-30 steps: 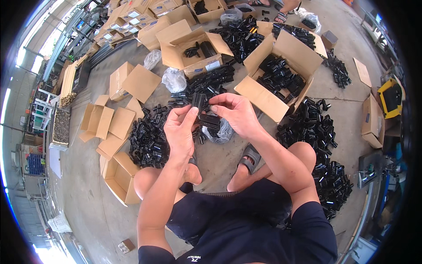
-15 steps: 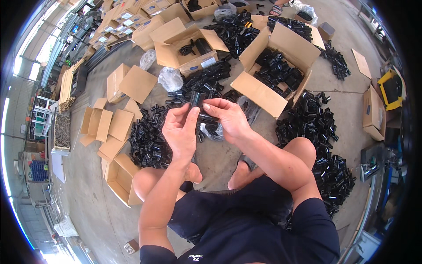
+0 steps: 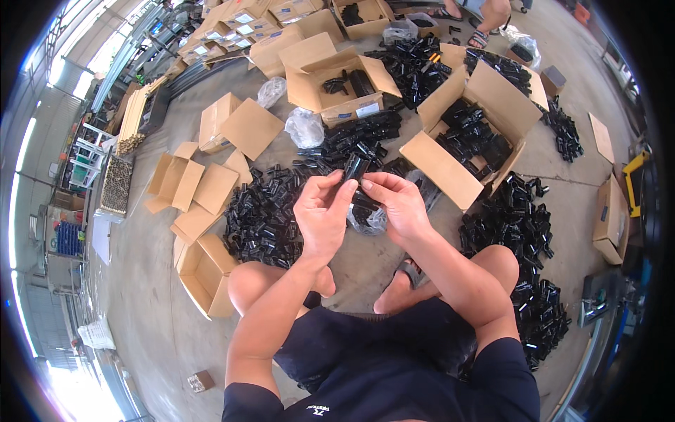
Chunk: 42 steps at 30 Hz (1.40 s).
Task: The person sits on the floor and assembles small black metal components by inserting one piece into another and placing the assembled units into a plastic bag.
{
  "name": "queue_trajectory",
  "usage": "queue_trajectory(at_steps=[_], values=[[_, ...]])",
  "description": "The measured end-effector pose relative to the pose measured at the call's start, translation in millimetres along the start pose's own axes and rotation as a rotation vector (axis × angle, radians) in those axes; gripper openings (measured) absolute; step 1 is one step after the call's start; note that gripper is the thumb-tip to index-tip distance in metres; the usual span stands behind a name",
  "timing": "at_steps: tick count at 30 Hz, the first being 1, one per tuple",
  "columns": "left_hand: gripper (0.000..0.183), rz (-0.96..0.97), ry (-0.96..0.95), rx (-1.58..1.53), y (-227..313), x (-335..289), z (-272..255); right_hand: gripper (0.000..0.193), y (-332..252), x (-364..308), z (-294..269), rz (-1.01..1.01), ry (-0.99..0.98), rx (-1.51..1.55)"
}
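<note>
Between my fingertips is a glossy black tube fitting (image 3: 356,167), tilted a little to the right. My left hand (image 3: 322,218) pinches it from the left with thumb and fingers. From the other side, my right hand (image 3: 401,211) grips its lower right part, and its fingers hide some of the piece. Under and behind my hands lie similar black fittings and a clear plastic bag (image 3: 367,219). A dense pile of black fittings (image 3: 261,218) spreads on the floor beyond my left knee.
An open carton (image 3: 441,169) of black parts stands at right, another carton (image 3: 320,95) further back. More fittings (image 3: 510,218) are heaped by my right knee. Flattened and small cartons (image 3: 205,271) lie at left. Another person's sandaled foot (image 3: 478,39) shows at the far side.
The whole view has shifted, so the surroundings appear further right and lower. Both hands still hold the fitting, which leans more to the right now.
</note>
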State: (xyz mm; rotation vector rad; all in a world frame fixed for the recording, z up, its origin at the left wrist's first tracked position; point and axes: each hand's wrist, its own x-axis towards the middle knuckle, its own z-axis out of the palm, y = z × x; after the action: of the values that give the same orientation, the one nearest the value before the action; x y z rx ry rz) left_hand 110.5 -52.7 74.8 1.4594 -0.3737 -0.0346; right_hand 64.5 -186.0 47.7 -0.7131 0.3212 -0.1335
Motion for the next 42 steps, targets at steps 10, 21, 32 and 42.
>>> queue_trajectory(at_steps=[10, 21, 32, 42], values=[[0.019, -0.029, -0.010, 0.069, 3.9, -3.2, -3.3, 0.015, 10.6, -1.6, -1.7, -0.218, -0.033, -0.306], [0.018, 0.009, -0.016, 0.014, 6.7, -5.3, -3.6, 0.014, 12.0, 1.9, -7.1, -0.214, -0.074, -0.318], [0.020, 0.001, -0.013, -0.028, 1.3, -5.3, -6.1, 0.013, 4.8, -7.7, 3.9, -0.174, -0.079, -0.236], [0.019, -0.010, -0.004, -0.004, 5.1, -6.1, -1.9, 0.014, 6.5, -3.8, -1.3, -0.200, -0.076, -0.268]])
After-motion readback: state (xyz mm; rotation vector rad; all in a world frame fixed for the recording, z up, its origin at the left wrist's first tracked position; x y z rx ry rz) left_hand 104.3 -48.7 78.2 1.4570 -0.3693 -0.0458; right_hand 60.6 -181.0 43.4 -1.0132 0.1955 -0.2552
